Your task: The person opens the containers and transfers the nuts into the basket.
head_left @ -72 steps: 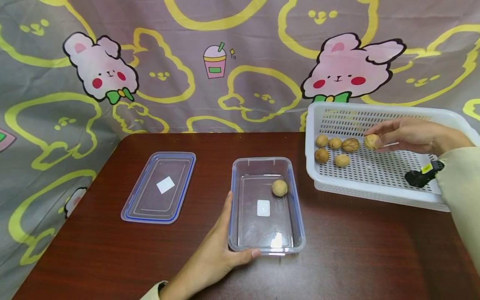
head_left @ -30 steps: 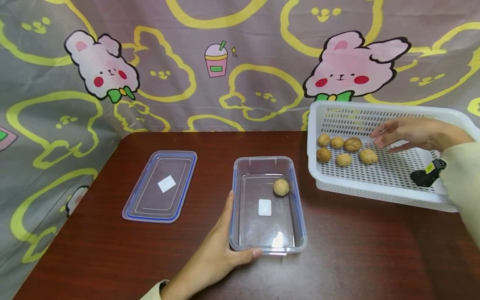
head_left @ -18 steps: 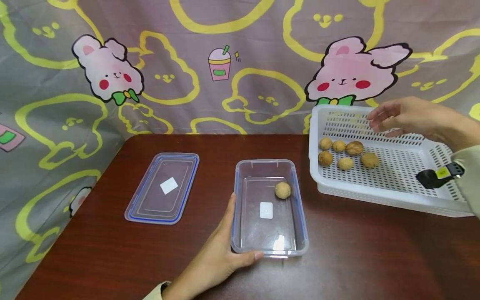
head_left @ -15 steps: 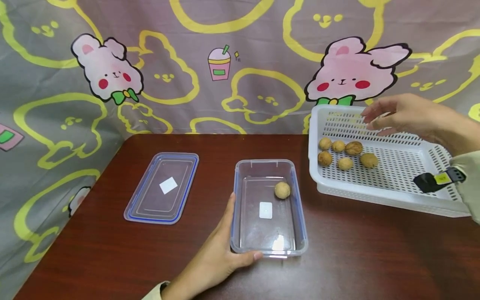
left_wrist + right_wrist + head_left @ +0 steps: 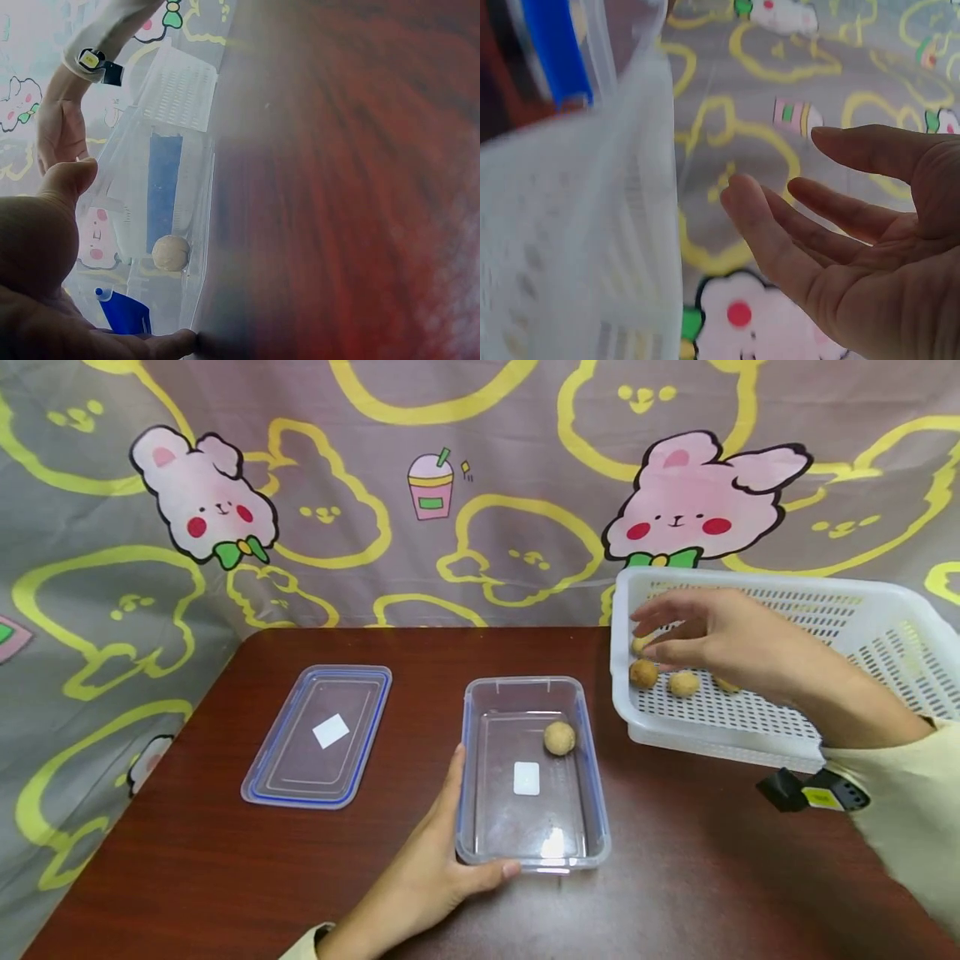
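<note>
My left hand (image 5: pixel 442 852) grips the near left corner of a clear plastic food container (image 5: pixel 495 793), fingers along its side and thumb at the near rim. One walnut (image 5: pixel 559 738) lies inside the container, near its right wall. My right hand (image 5: pixel 720 635) hovers over the left part of a white plastic basket (image 5: pixel 675 739), fingers loosely bent with nothing between them, as the right wrist view also shows. Below it in the basket lie several walnuts, among them a darker walnut (image 5: pixel 642 674) and a paler walnut (image 5: pixel 683 684); the hand covers others.
To the left of the container, its clear lid (image 5: pixel 300 768) with a blue seal lies flat on the dark red-brown table (image 5: pixel 405 710). A patterned curtain (image 5: pixel 517 460) hangs behind the table. A black wrist camera (image 5: pixel 817 792) sits at my right sleeve.
My right hand set a walnut down in the basket, let it go and rose. It has since moved left over the other walnuts. My left hand has kept its hold on the container.
</note>
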Tool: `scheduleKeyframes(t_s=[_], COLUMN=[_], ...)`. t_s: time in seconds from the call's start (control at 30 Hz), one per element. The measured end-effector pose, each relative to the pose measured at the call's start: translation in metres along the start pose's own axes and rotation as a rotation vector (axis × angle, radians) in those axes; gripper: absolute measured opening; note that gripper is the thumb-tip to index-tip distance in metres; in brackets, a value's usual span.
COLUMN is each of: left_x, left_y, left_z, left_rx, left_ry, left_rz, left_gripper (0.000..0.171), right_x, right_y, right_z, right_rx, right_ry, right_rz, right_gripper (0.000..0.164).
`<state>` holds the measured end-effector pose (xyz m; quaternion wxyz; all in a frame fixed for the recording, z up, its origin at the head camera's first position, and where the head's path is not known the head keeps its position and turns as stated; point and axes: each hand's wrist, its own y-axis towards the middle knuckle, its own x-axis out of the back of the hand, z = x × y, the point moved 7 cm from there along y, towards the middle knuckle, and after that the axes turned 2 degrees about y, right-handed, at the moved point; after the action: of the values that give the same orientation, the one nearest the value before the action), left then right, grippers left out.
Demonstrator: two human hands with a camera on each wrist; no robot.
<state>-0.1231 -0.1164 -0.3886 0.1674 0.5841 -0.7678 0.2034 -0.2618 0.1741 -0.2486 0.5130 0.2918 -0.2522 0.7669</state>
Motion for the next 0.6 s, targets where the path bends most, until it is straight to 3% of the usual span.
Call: scheduleKeyframes(t_s=[0.2,0.6], left_x=[0.001,0.001], left_y=[-0.001,0.0], left_z=[0.0,0.0], left_rx=[0.004,-0.003], left_ry=[0.0,0.009], left_rz=[-0.003,-0.006], left_gripper=[0.135,0.136], right_x=[-0.031,-0.076], right_y=[-0.004,0.004], right_z=[0.021,0.036], right_rx=[0.06,0.062], right_ry=[0.09,0.096], right_rz=[0.071,0.16], right_gripper=[0.037,0.036])
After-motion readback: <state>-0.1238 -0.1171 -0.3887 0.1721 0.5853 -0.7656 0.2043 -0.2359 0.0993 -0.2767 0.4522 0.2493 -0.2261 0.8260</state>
